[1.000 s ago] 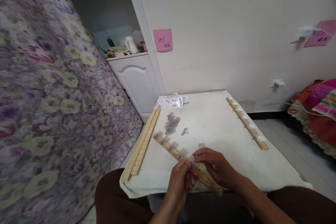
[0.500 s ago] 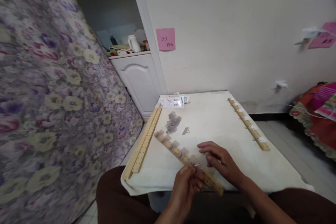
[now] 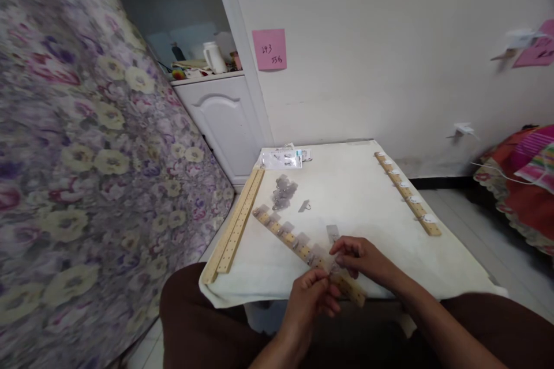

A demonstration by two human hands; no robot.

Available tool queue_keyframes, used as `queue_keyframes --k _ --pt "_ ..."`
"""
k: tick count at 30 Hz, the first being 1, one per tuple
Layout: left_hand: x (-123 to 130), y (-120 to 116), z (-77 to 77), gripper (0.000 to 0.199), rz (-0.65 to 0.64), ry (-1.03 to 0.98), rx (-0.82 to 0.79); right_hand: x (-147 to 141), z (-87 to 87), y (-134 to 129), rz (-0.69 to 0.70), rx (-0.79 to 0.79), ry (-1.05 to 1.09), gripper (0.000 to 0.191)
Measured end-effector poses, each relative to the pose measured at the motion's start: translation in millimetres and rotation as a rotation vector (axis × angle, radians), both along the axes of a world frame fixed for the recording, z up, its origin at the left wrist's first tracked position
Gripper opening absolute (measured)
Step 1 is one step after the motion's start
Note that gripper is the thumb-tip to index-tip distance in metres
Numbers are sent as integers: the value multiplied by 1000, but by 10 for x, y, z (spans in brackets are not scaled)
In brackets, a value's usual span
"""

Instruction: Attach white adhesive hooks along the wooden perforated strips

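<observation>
A perforated wooden strip (image 3: 288, 236) lies slantwise near the front of the table, with several clear plastic pieces and small metal parts along it. My left hand (image 3: 314, 294) is closed at the strip's near part; what its fingertips pinch is too small to name. Just right of the strip, my right hand (image 3: 357, 253) has curled fingers around something small, and a clear plastic piece (image 3: 332, 233) shows beyond its fingertips. Farther back are a cluster of clear pieces with metal parts (image 3: 283, 191) and a single clear piece with a metal hook (image 3: 305, 206).
Two bare wooden strips (image 3: 236, 225) lie along the left edge of the cloth-covered table (image 3: 341, 184). Another strip (image 3: 407, 196) with white discs lies at the right. Packaged hardware (image 3: 281, 159) sits at the back left. A floral curtain (image 3: 86, 184) hangs at the left.
My right hand has drawn its fingers together and come down closer to my left hand. A clear piece now shows by its fingertips. The whole view has shifted slightly.
</observation>
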State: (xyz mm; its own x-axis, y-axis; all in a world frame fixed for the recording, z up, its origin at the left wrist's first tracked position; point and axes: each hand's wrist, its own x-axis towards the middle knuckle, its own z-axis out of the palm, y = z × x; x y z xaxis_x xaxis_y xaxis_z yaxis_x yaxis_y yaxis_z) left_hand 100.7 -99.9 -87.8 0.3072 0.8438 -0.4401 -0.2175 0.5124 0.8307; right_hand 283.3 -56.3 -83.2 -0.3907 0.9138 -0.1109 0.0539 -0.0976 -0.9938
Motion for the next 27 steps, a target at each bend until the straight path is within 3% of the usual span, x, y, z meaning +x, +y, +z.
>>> queue_keyframes --k 7,11,14,19,27 --pt "-208 -96 -229 30 -158 272 155 44 -201 46 -13 -111 -51 18" --pt "-291 -142 -195 16 -136 550 475 22 -306 62 -6 -129 -66 19" --pt "-330 -153 -164 17 -190 708 751 -11 -325 59 -4 -119 -75 20" --pt "-378 -114 -280 22 -254 854 1055 -36 -326 65 -9 -130 -95 18" --pt "-409 -77 -449 31 -222 900 1223 -20 -339 88 -11 -128 -109 16"
